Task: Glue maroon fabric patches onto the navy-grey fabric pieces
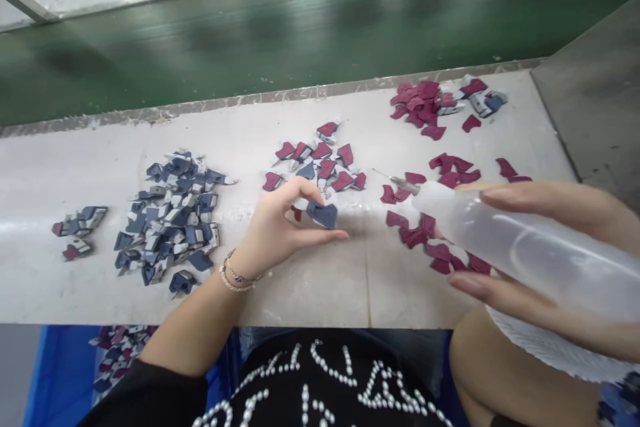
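Pinched between the thumb and fingers of my left hand [277, 220] is a small navy-and-white plastic part [323, 215], held just above the white bench. My right hand [555, 213] wraps round a translucent squeeze bottle [530, 240] with a thin metal needle tip [395, 180]. The needle points left toward the part, with a gap between them. Behind my left hand lies a cluster of parts with maroon faces [325, 167]. Loose maroon pieces [413, 233] are scattered beneath the needle and the bottle.
A pile of navy-and-white parts [175, 213] covers the bench's left side, with a few more parts [77, 230] beyond it. Maroon pieces [420, 103] are heaped at the back right. A green belt [300, 47] runs behind the bench. Below, at left, stands a blue bin [60, 373].
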Available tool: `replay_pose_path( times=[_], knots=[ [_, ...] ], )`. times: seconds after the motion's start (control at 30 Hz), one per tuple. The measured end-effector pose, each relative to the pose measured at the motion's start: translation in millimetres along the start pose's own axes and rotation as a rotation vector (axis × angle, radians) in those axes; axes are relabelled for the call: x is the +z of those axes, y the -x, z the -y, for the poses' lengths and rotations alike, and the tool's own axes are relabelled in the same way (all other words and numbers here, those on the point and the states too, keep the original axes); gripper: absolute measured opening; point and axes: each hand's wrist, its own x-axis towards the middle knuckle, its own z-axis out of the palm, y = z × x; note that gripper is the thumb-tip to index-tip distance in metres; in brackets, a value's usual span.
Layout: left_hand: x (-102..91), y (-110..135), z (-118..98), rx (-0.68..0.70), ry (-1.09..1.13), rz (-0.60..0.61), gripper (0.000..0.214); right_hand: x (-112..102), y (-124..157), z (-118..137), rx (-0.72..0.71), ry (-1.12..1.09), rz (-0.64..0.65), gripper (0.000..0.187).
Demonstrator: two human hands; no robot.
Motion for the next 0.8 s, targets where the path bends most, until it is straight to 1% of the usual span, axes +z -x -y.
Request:
replay_pose_path(
  times=[0.07,0.13,0.23,0.3,0.37,0.4,0.5,0.53,0.6,0.63,0.67,0.73,0.77,0.8],
  knots=[
    [-4.1,-2,3,-0.093,0.038,-0.105,0.042,5,8,-4,-0.005,-0.082,0.057,0.054],
    [-7.9,-4,6,-0.205,0.126,-0.178,0.043,18,19,-9,0.067,-0.203,0.176,0.055],
    [-10.5,-7,9,-0.308,0.327,-0.220,0.042,45,33,-17,0.209,-0.400,0.346,0.059],
    [-9.8,-8,10,-0.336,0.419,-0.237,0.039,63,39,-20,0.265,-0.552,0.413,0.064],
    [-8.3,-10,12,-0.348,0.452,-0.253,0.037,77,40,-21,0.303,-0.651,0.438,0.059],
    [-7.6,-10,12,-0.347,0.456,-0.262,0.035,84,40,-21,0.311,-0.654,0.432,0.056],
    [-6.4,-11,12,-0.320,0.461,-0.290,0.033,99,38,-19,0.292,-0.530,0.389,0.048],
    [-6.0,-11,11,-0.307,0.460,-0.297,0.032,102,37,-19,0.284,-0.494,0.383,0.042],
    [-4.9,-10,10,-0.277,0.447,-0.298,0.031,104,37,-19,0.290,-0.455,0.399,0.027],
    [-4.1,-9,10,-0.256,0.430,-0.296,0.030,102,37,-20,0.297,-0.434,0.416,0.026],
    [-2.9,-9,9,-0.234,0.412,-0.293,0.028,98,38,-21,0.301,-0.411,0.437,0.033],
    [0.0,-7,8,-0.195,0.387,-0.281,0.027,82,38,-23,0.314,-0.332,0.453,0.056],
    [1.8,-6,7,-0.182,0.385,-0.272,0.026,72,38,-25,0.334,-0.255,0.431,0.059],
    [3.6,-5,6,-0.175,0.391,-0.260,0.026,62,37,-27,0.363,-0.160,0.390,0.055]
  ],
)
